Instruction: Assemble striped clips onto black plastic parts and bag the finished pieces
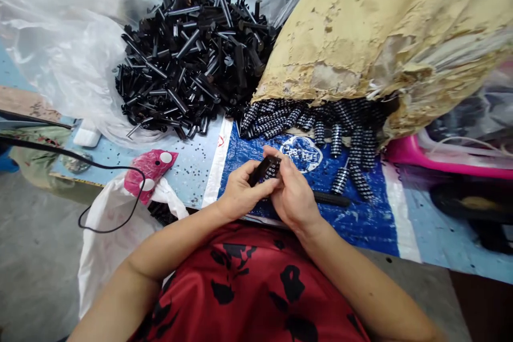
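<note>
Small black ribbed part (266, 169) sits just below frame centre, pinched between both hands over the blue printed sheet (360, 219). Left hand (240, 192) is closed around its lower-left end, fingers curled under; right hand (294, 192) is clamped on the upper-right end, thumb on top. A thin black rod (331, 199) lies on the sheet just right of the right hand. Above and right of the hands, a row of similar ribbed pieces (320, 123) spills from under a torn yellow-brown sack (380, 26) filling the upper right. Upper centre-left: big heap of black plastic sticks (188, 59) on a clear plastic bag (60, 37). Left of the hands: pink bag with white dots (150, 168), white bag (104, 246) below it, black cable (108, 171) looping across. Pink plastic edge (441, 157) at right. Red black-patterned garment (248, 288) fills the bottom centre.
</note>
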Demonstrator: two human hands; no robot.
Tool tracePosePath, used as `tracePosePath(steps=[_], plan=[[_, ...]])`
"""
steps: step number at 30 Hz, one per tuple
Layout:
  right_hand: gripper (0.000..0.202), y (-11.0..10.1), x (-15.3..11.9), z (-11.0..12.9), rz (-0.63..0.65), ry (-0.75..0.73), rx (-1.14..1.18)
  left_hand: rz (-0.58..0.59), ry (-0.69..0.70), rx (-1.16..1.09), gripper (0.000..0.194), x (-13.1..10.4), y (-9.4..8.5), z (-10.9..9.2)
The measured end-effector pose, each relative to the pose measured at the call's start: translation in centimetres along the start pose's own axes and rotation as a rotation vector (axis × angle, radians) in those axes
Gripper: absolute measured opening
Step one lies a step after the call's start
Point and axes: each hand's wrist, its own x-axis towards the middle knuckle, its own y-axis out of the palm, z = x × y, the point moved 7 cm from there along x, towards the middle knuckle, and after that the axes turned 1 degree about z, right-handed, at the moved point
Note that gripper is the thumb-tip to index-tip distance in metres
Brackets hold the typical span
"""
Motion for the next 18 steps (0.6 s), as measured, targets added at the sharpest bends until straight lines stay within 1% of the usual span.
tracePosePath(steps=[1, 2, 3, 4, 5, 7, 9, 11, 13, 15, 18], plan=[[0.068, -0.4, -0.2, 0.6, 0.058, -0.101, -0.135, 0.012, -0.032, -0.012, 0.035, 0.0, -0.2, -0.1], [0.085, -0.8, -0.6, 1.3, 0.114, -0.228, -0.289, 0.024, -0.071, -0.032, 0.036, -0.1, -0.5, -0.2], [0.102, -1.1, -1.1, 2.1, 0.163, -0.37, -0.452, 0.037, -0.108, -0.053, 0.037, -0.2, -0.7, -0.2], [0.114, -1.1, -1.7, 2.7, 0.204, -0.513, -0.606, 0.052, -0.136, -0.067, 0.039, -0.4, -0.8, -0.3], [0.119, -1.1, -2.2, 3.2, 0.236, -0.638, -0.732, 0.07, -0.153, -0.075, 0.04, -0.5, -0.9, -0.4], [0.114, -0.9, -3.0, 3.9, 0.265, -0.809, -0.88, 0.082, -0.161, -0.083, 0.044, -0.7, -0.8, -0.4], [0.11, -0.7, -3.3, 4.6, 0.24, -0.896, -0.926, 0.053, -0.172, -0.078, 0.048, -0.8, -0.6, -0.2], [0.111, -0.6, -3.5, 5.1, 0.187, -0.941, -0.959, -0.007, -0.176, -0.063, 0.055, -0.9, -0.6, 0.1], [0.112, -0.3, -3.9, 5.3, 0.163, -0.98, -0.993, -0.044, -0.155, -0.036, 0.056, -0.9, -0.5, 0.1], [0.111, -0.2, -4.3, 5.3, 0.149, -1.019, -1.017, -0.056, -0.13, -0.043, 0.052, -0.9, -0.4, 0.0], [0.107, -0.2, -4.6, 5.3, 0.099, -1.073, -1.071, -0.039, -0.15, -0.137, 0.05, -0.9, -0.1, 0.1]])
